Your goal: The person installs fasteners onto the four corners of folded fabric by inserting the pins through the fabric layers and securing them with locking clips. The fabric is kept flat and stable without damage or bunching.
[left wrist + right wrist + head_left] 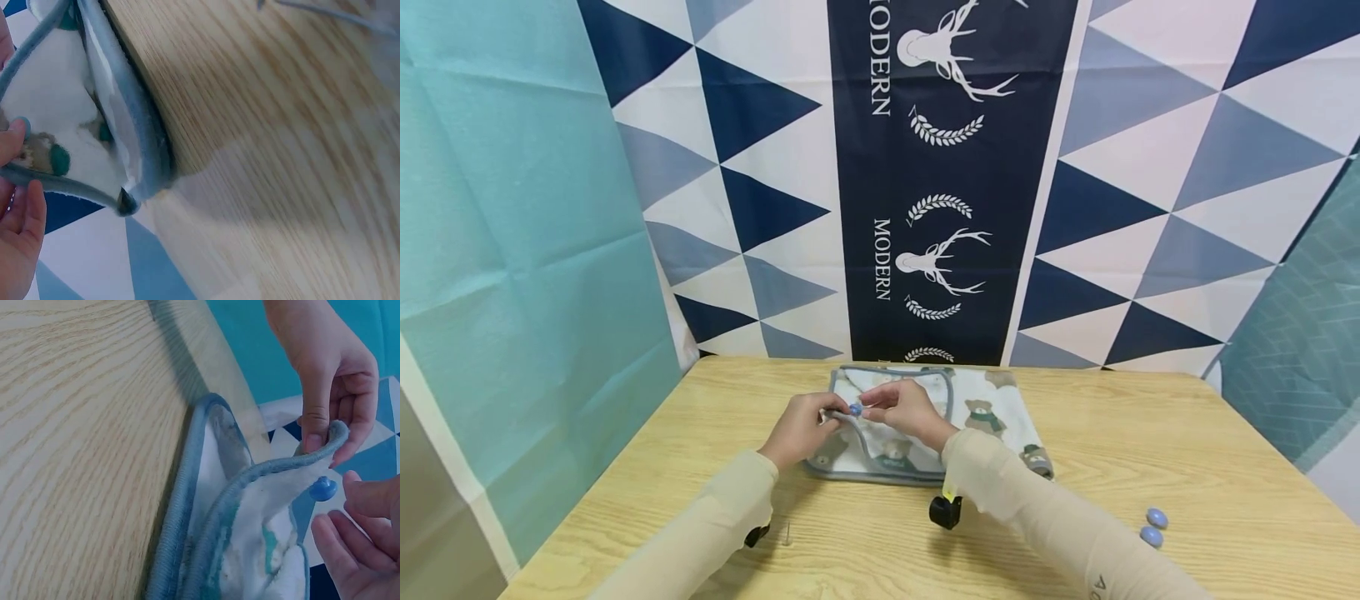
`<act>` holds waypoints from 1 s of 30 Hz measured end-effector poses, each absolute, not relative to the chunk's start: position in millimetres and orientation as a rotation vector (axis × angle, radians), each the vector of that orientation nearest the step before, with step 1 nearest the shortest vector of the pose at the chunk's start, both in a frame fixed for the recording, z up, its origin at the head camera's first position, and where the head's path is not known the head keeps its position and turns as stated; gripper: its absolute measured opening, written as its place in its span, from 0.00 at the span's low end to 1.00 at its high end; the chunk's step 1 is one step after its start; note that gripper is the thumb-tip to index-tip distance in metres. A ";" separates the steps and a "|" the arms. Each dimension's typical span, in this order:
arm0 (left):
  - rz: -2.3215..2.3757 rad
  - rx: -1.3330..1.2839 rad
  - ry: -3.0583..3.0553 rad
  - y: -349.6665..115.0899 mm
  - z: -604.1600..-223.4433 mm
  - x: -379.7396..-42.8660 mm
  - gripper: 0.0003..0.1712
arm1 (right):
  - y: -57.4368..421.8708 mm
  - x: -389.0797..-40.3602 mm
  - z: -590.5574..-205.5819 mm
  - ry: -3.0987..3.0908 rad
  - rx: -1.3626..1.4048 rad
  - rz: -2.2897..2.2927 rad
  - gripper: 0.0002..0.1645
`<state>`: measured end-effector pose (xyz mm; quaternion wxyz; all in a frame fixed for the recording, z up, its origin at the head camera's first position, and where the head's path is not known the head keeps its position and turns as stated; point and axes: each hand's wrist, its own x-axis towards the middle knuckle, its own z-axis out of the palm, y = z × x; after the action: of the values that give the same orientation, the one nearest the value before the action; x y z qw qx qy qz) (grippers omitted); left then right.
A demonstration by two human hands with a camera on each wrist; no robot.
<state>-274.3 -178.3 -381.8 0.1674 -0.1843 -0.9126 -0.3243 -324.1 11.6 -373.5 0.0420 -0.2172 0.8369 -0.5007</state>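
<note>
A folded white blanket (895, 454) with bear prints and grey-blue piping lies on the table. My left hand (799, 427) pinches a raised piped edge of it between thumb and fingers; in the right wrist view the left thumb (314, 419) presses on that edge. A small glossy blue cap (323, 489) sits at the lifted cloth, just beneath the pinched edge. Close beside the cap is my right hand (912, 407), its thumb and fingers apart and a small gap between the fingertips (351, 487) and the cap.
Two blue oval caps (1153, 527) lie on the wooden table (1210, 467) at the right. A thin upright pin (787, 533) stands on a small base near the left forearm. Behind the table hangs a patterned cloth (775, 167).
</note>
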 end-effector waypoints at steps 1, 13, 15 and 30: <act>-0.932 -0.515 -2.598 -179.4 -381.9 -273.8 0.07 | 11.6 -323.4 -373.5 2.575 -0.661 -1.529 0.12; -0.966 -0.525 -2.589 -186.1 -385.5 -268.4 0.03 | 6.8 -312.4 -376.8 2.462 -0.774 -1.454 0.09; -0.957 -0.513 -2.600 -186.7 -385.6 -266.3 0.04 | 3.3 -310.8 -378.1 2.449 -0.773 -1.454 0.07; -1.032 -0.200 -2.747 -209.3 -386.5 -225.7 0.14 | 12.4 -310.4 -378.7 2.511 -0.681 -1.547 0.05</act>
<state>-225.7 -209.3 -386.5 0.0999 -0.0675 -0.9293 -0.3491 -310.4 12.4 -378.7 0.0573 -0.2246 0.8283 -0.5101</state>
